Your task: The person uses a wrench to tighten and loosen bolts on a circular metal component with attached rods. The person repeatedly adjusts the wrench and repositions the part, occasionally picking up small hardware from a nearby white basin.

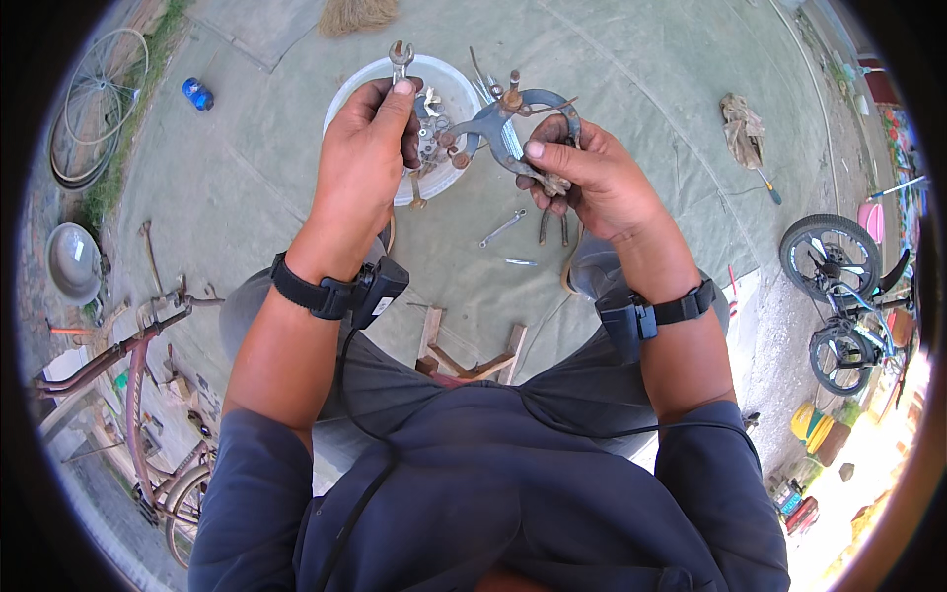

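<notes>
Two hands, both forearms fwd: your L hand point(370, 138) pinched one wrench point(400, 64), thumb against curled fingers, before one white basin point(449, 74); your R hand point(582, 168), fingers closed w/ thumb on top, gripped one rusty bracket point(488, 123) by the basin's R rim. One small tool point(503, 228) lay nearby.

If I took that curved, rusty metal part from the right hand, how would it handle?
The curved metal part is probably stiff, given its thick bars. It looks like solid metal, so perhaps heavy for its size. With rusty studs sticking out, it would likely rock rather than roll.
</notes>
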A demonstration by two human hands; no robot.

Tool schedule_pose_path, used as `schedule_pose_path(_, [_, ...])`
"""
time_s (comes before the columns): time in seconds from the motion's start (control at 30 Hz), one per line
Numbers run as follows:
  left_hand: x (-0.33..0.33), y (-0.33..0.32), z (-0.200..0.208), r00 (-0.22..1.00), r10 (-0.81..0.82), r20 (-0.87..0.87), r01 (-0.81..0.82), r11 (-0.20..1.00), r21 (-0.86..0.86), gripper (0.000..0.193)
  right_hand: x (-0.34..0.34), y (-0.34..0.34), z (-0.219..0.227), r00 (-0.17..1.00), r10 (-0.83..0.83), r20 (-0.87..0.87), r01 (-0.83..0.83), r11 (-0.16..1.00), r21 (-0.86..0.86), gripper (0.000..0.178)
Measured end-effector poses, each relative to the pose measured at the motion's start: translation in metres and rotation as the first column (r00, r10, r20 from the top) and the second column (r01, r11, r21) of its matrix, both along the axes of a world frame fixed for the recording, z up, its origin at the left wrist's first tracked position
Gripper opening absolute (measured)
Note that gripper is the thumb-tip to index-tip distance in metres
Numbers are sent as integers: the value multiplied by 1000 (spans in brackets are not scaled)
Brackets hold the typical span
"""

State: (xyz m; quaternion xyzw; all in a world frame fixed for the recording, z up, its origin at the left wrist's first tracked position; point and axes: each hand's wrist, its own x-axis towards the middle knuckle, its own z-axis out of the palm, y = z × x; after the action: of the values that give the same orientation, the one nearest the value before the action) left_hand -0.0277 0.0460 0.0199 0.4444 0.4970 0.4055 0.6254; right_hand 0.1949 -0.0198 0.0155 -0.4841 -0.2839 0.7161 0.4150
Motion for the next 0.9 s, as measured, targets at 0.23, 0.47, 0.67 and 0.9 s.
schedule_pose_path(0.23, [-1, -5, -3, 987, -138, -79, 136, 990, -29, 30, 7, 3, 4, 994, -112, -3, 112, 994, 15, 23])
schedule_pose_path(0.47, [-4, -8, 0, 929, -206, -308, 268, 948, 174, 31, 13, 3, 6, 988, -156, -19, 156, 987, 28, 24])
schedule_pose_path(0.67, [-20, 3, 14, 803, -284, -524, 485, 823, 296, 26, 20, 1, 11, 986, -166, -14, 167, 985, 32, 24])
schedule_pose_path(0.9, [-22, 4, 13, 714, -255, -652, 588, 724, 361, 23, 25, 1, 10, 995, -91, 39, 88, 994, 67, 24])
